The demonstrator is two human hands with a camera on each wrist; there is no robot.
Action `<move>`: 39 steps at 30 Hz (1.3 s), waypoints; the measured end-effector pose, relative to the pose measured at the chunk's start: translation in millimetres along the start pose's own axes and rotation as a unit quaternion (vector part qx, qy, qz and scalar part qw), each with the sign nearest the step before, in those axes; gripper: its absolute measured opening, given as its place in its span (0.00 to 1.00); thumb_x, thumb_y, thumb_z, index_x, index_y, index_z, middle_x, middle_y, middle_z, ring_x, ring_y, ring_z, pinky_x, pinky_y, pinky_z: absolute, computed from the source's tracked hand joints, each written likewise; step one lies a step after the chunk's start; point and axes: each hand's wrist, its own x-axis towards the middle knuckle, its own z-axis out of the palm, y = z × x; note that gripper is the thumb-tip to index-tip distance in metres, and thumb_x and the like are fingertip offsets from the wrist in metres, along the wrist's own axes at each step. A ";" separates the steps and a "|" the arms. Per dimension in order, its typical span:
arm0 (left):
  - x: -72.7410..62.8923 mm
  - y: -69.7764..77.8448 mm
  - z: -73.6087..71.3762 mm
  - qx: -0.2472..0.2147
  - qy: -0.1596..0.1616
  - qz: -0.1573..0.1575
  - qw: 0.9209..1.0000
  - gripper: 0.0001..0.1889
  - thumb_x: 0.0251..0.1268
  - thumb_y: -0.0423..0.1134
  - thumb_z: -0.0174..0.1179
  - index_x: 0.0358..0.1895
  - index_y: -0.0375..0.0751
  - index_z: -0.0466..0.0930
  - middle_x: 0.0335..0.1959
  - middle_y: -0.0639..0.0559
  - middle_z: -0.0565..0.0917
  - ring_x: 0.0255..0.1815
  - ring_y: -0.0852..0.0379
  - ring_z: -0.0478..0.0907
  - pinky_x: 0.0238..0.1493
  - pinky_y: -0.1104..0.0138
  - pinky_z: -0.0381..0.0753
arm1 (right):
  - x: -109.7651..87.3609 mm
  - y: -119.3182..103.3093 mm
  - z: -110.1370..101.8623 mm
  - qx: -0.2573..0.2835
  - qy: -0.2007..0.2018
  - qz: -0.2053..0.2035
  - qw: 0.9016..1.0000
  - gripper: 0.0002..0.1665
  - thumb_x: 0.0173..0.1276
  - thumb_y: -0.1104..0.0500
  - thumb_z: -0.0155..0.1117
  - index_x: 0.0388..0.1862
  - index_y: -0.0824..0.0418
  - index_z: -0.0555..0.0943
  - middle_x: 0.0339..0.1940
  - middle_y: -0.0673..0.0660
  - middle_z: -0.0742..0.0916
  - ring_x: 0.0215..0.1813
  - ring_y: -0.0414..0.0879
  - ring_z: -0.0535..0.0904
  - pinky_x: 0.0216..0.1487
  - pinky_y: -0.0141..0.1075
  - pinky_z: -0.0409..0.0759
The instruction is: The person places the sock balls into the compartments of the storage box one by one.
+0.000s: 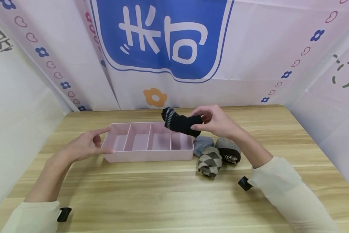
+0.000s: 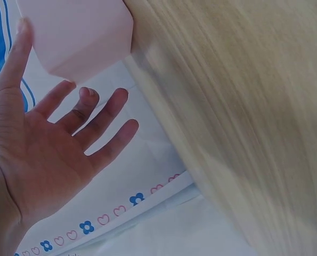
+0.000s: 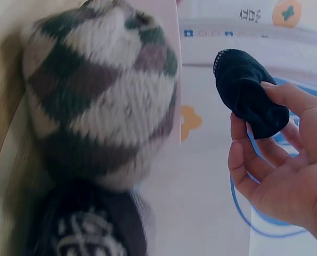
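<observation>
In the head view my right hand [image 1: 218, 121] pinches a folded black sock [image 1: 181, 124] with a grey-striped end, raised over the right end of a pink divided box [image 1: 149, 156]. The right wrist view shows this black sock [image 3: 249, 93] between thumb and fingertips. My left hand [image 1: 82, 145] is at the box's left end, thumb and index finger spread across it and touching its edges. In the left wrist view the other fingers of the left hand [image 2: 57, 138] are extended loosely beside the box [image 2: 81, 37].
Right of the box lie a checkered balled sock [image 1: 210, 162], a grey-blue one [image 1: 203, 144] and a black-and-grey one [image 1: 228, 150] with white lettering. Thin dividers split the box into several compartments. A printed cloth [image 1: 238, 87] hangs behind the wooden table [image 1: 151, 200].
</observation>
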 end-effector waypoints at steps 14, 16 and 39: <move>0.0 0.4 2.0 -0.004 -0.004 -0.004 1.000 0.49 0.60 0.49 0.76 0.77 0.25 0.61 0.27 0.51 0.71 0.28 0.57 0.66 0.29 0.66 0.66 | 29.6 -15.7 37.4 0.033 0.005 0.015 0.999 0.11 0.64 0.66 0.75 0.45 0.65 0.87 0.43 0.59 0.89 0.42 0.53 0.87 0.45 0.41 0.85; 0.1 0.8 1.6 -0.003 -0.006 -0.008 1.000 0.50 0.60 0.50 0.76 0.77 0.25 0.61 0.27 0.51 0.70 0.28 0.57 0.65 0.29 0.66 0.66 | 33.1 -16.7 41.4 0.037 0.008 0.020 0.999 0.11 0.64 0.66 0.75 0.45 0.64 0.86 0.43 0.59 0.89 0.42 0.53 0.86 0.42 0.41 0.84; 0.1 1.5 -0.3 0.001 -0.007 -0.010 1.000 0.49 0.60 0.48 0.76 0.77 0.24 0.61 0.26 0.52 0.69 0.28 0.57 0.65 0.29 0.66 0.65 | 67.1 -40.6 98.3 0.100 -0.005 0.097 0.990 0.13 0.64 0.64 0.78 0.46 0.65 0.85 0.39 0.59 0.88 0.36 0.49 0.86 0.32 0.41 0.87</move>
